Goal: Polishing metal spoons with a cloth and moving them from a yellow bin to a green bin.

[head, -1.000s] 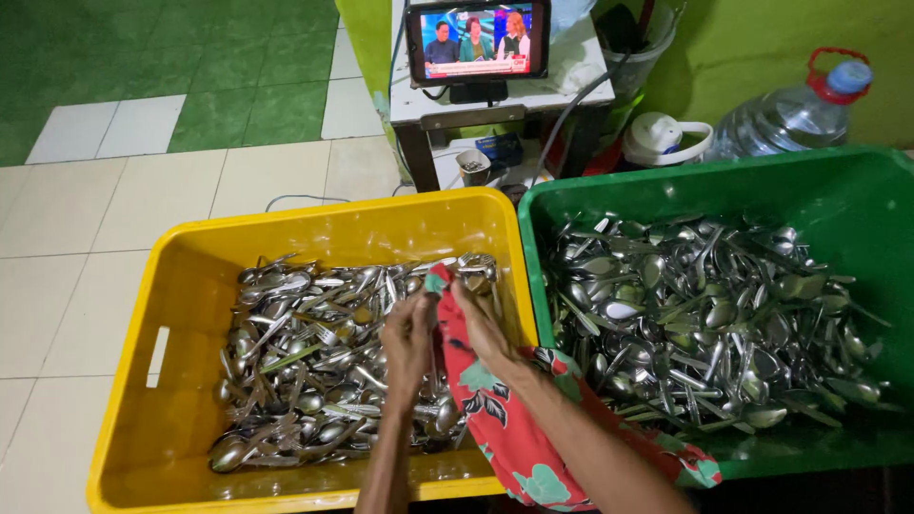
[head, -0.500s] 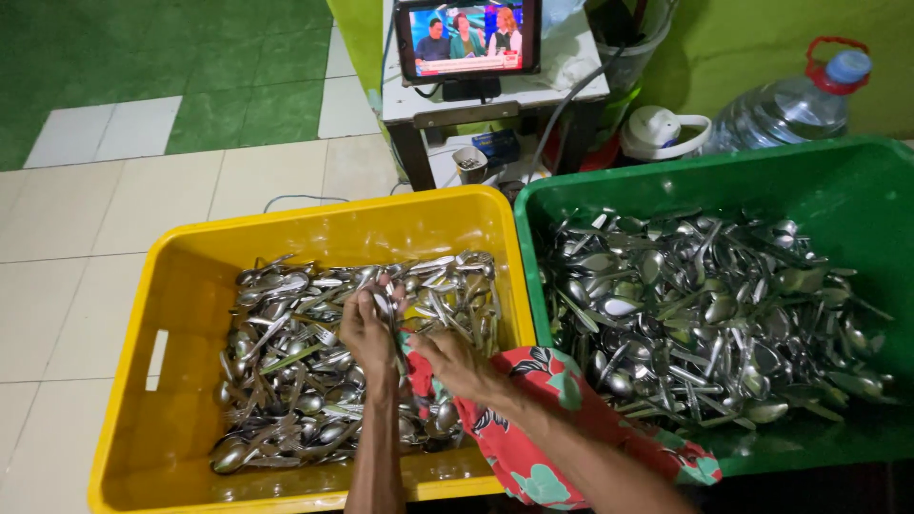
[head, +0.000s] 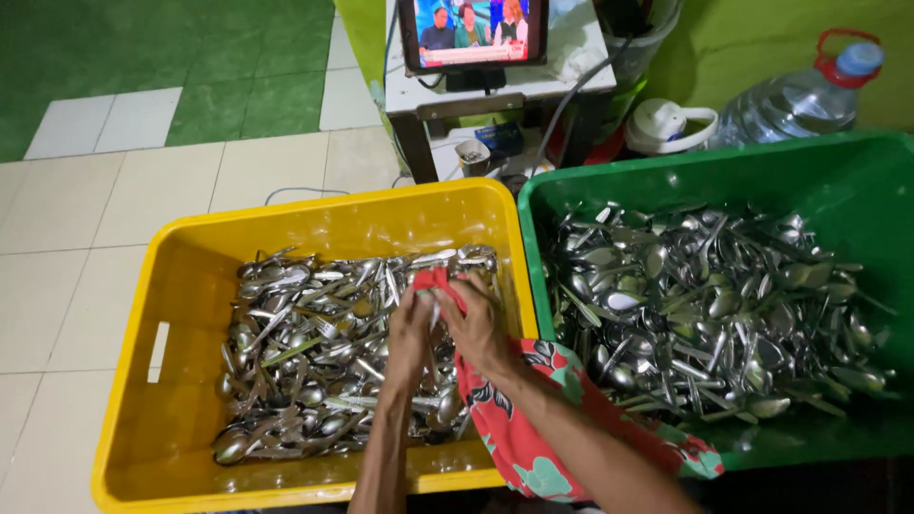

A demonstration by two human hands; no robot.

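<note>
My left hand (head: 409, 335) and my right hand (head: 479, 326) meet over the right half of the yellow crate (head: 190, 249). Both grip a bunch of metal cutlery wrapped in the top end of a red floral cloth (head: 519, 433). The cloth runs down under my right forearm and over the crate's front right corner. The cutlery in my hands is mostly hidden by fingers and cloth. Below them lies a heap of steel spoons and forks (head: 305, 362) that fills the crate's floor.
A green crate (head: 838, 181) to the right holds another pile of spoons (head: 714, 305). Behind the crates stand a small table with a lit screen (head: 473, 30), a large water bottle (head: 809, 93) and a white lidded jug (head: 666, 128). Tiled floor lies to the left.
My hands had parted, the left lifting cutlery up and left. Now they are together again with the cloth's end wrapped around the cutlery between them.
</note>
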